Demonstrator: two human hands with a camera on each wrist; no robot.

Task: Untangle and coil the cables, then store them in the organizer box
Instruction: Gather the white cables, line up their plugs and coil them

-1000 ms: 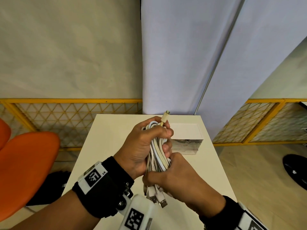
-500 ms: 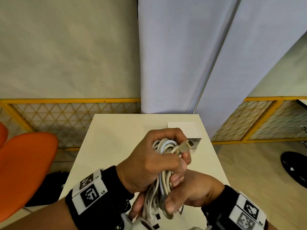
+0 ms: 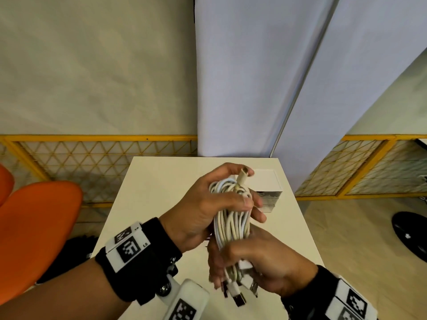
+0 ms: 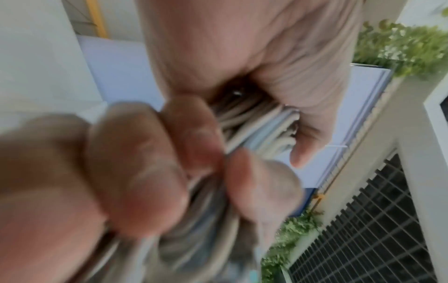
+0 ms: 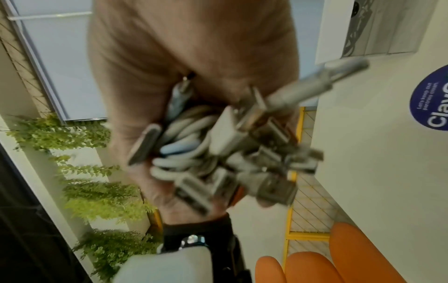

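A bundle of white cables (image 3: 231, 225) stands roughly upright above the table, folded into long loops. My left hand (image 3: 231, 199) grips its upper end, thumb across the front, and a beige connector (image 3: 242, 177) sticks up by the index finger. My right hand (image 3: 245, 257) grips the lower end, where several USB plugs (image 3: 238, 296) hang out. The right wrist view shows those plugs (image 5: 254, 149) clustered and blurred. In the left wrist view the cable strands (image 4: 257, 122) run between curled fingers. The organizer box (image 3: 269, 181), white-topped with clear sides, sits on the table just behind the hands.
The white table (image 3: 157, 185) is narrow, with its right edge close to the box. An orange chair (image 3: 34, 227) stands to the left, and a yellow mesh fence (image 3: 92, 155) runs behind. A black round object (image 3: 411, 234) lies on the floor at right.
The bundle has turned back upright: the beige connector pointed right half a second ago and now points up. My right hand has come round to hold the plug end from below.
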